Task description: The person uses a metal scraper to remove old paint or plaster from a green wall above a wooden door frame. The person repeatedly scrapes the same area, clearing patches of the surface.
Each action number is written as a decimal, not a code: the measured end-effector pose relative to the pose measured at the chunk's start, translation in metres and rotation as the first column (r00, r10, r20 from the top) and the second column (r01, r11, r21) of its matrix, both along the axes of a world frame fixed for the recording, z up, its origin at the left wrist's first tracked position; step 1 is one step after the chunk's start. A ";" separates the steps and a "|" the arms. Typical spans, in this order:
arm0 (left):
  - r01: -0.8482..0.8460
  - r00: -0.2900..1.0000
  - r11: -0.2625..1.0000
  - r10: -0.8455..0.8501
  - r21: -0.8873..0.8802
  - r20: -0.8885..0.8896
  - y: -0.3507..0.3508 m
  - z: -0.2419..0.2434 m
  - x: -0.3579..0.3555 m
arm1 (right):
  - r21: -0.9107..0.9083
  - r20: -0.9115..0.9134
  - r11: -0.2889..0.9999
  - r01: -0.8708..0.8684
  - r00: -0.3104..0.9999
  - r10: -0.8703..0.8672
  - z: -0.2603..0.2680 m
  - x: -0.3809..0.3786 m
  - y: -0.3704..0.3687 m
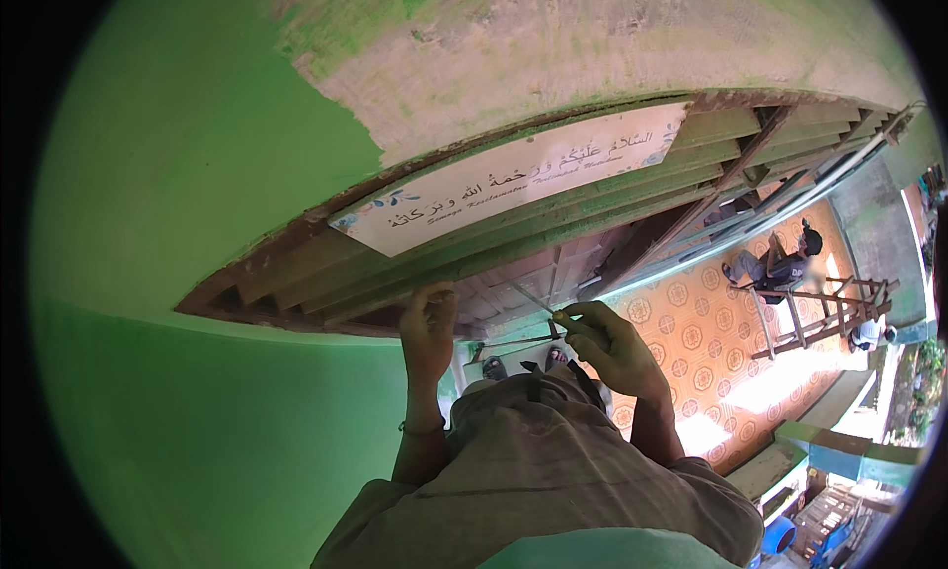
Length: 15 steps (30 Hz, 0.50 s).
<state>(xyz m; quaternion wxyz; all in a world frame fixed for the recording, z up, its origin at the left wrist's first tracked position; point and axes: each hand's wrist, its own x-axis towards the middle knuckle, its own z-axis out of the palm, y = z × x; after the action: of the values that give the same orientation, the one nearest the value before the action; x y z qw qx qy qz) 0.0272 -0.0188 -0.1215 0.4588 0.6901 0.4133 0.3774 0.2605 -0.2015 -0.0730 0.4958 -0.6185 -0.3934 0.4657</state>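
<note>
My right hand (pixel 618 350) is closed around the handle of a slim hand tool (pixel 527 293), whose thin straight shaft points up and left toward the wooden louvre vent. I cannot tell exactly which tool it is. My left hand (pixel 428 335) is raised with curled fingers at the lower green louvre slat (pixel 511 247); whether it grips the slat is unclear. Above both hands, a white sign (pixel 511 176) with writing and painted flowers lies against the slats. A brown wooden frame (pixel 274 232) surrounds the vent.
Below me are my sandalled feet (pixel 557 357) on a raised support. To the right, a person (pixel 785 265) sits at a wooden ladder (pixel 803 321) on the orange patterned tile floor (pixel 689 335). Bare plaster (pixel 474 72) meets green paint (pixel 185 161) on the wall.
</note>
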 end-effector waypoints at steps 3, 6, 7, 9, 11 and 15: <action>0.222 0.975 0.929 -0.207 -0.296 0.080 -0.014 -0.009 0.008 | 0.049 -0.134 0.987 -0.156 0.978 0.161 -0.003 0.015 0.008; 0.393 0.919 0.869 -0.356 -0.301 0.171 -0.036 0.003 0.022 | 0.034 -0.213 0.975 -0.219 0.952 0.221 0.005 0.015 0.016; 0.391 0.915 0.875 -0.336 -0.285 0.222 -0.044 0.008 0.029 | 0.048 -0.198 0.971 -0.235 0.950 0.240 0.004 0.014 0.018; 0.387 0.897 0.889 -0.302 -0.244 0.324 -0.058 0.017 0.042 | 0.079 -0.163 0.961 -0.266 0.948 0.275 -0.002 0.009 0.020; 0.398 0.896 0.888 -0.324 -0.229 0.302 -0.064 0.022 0.048 | 0.093 -0.160 0.962 -0.257 0.950 0.269 0.005 0.001 0.018; 0.377 0.894 0.906 -0.302 -0.190 0.332 -0.076 0.056 0.066 | 0.035 -0.185 0.956 -0.293 0.938 0.294 0.017 0.001 0.017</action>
<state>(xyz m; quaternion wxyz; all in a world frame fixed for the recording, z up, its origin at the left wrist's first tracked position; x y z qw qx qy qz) 0.0937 -0.0952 -0.0658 0.6574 0.6248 0.2564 0.3343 0.2618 -0.1847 -0.0562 0.4580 -0.5044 -0.4339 0.5895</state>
